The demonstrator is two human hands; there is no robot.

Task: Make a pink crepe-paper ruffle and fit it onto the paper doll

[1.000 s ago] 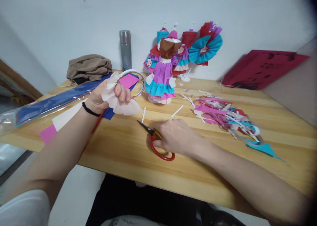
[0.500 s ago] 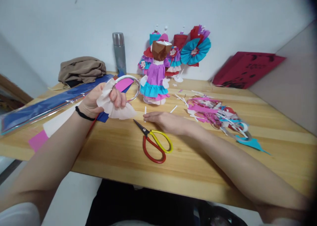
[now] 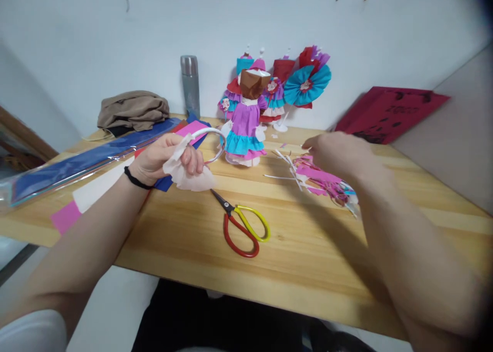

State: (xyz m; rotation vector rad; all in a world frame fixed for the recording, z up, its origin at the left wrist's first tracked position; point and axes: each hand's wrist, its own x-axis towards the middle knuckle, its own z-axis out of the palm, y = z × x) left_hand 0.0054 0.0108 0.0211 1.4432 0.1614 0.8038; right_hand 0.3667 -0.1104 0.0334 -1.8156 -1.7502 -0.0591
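Gathered white crepe paper (image 3: 192,180) is held in my left hand (image 3: 169,156), whose fingers are wrapped round it. A white ring (image 3: 222,146), perhaps a tape roll, sticks out to the right of that hand. My right hand (image 3: 341,151) is over the pile of paper scraps (image 3: 316,176), blurred, and whatever its fingers hold cannot be made out. Scissors (image 3: 241,220) with one red and one yellow handle lie on the table below the white paper. Behind them stands a paper doll (image 3: 246,121) in a purple, blue and pink dress.
Plastic-wrapped blue paper (image 3: 96,151) and a white sheet (image 3: 102,185) lie on the left of the table (image 3: 185,239). A brown cloth (image 3: 133,110), a grey flask (image 3: 190,87), a blue paper fan flower (image 3: 306,85) and a red bag (image 3: 389,113) are along the wall.
My right hand has moved right and away from the table's middle to the scrap pile. The short white strips near the scissors are gone from there. My left hand still holds the white paper.
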